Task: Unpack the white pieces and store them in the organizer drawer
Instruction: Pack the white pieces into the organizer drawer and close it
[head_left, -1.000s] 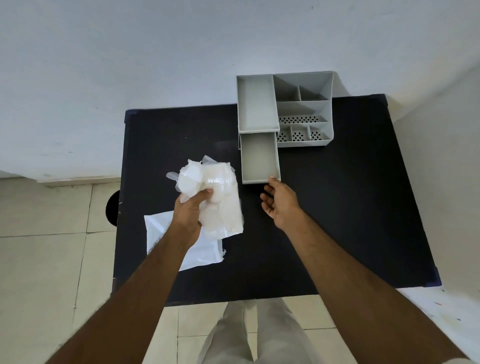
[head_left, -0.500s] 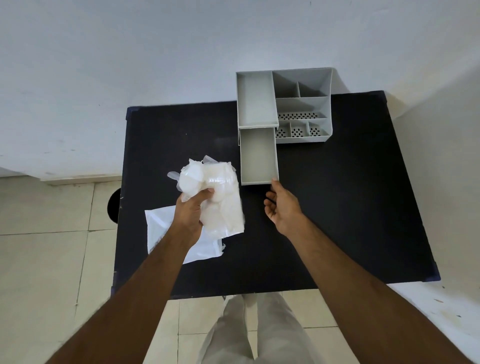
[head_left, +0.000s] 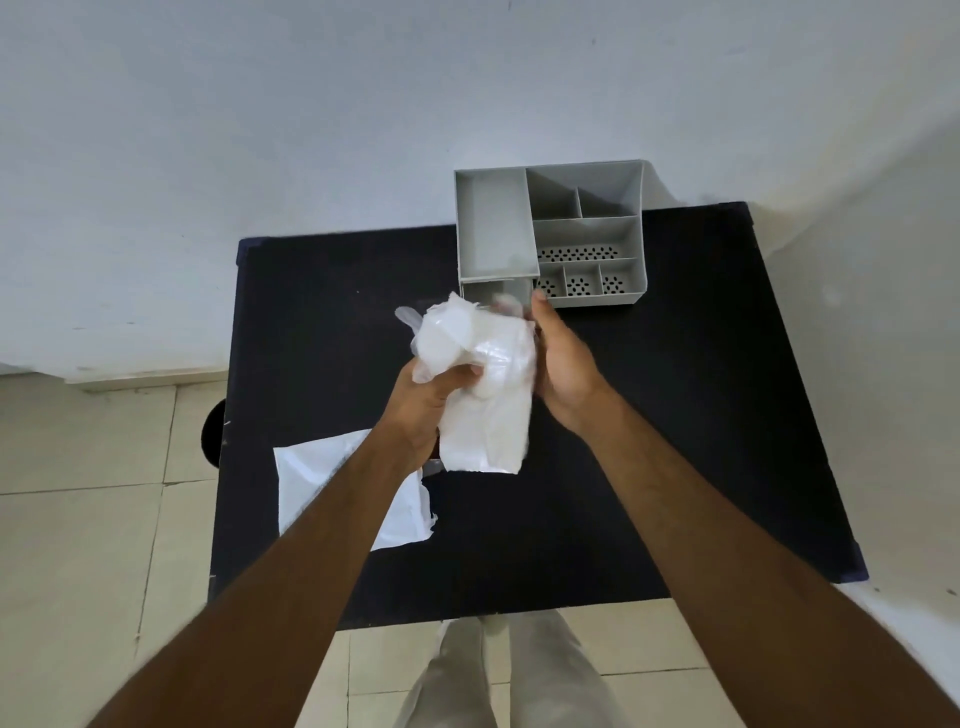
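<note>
A clear plastic bag of white pieces (head_left: 480, 384) is held up over the black table (head_left: 649, 415). My left hand (head_left: 423, 402) grips the bag from the left, around its middle. My right hand (head_left: 561, 364) presses against the bag's right side, fingers reaching to its top. Behind the bag stands the grey organizer (head_left: 550, 234) at the table's far edge. Its pulled-out drawer (head_left: 493, 291) is mostly hidden by the bag and my hands.
A flat white plastic bag (head_left: 332, 483) lies on the table's left side under my left forearm. White walls stand close behind and to the right. Tiled floor shows on the left and below the near edge.
My right hand has left the drawer front and come onto the bag's right side. My left hand has carried the bag right and farther, over the drawer.
</note>
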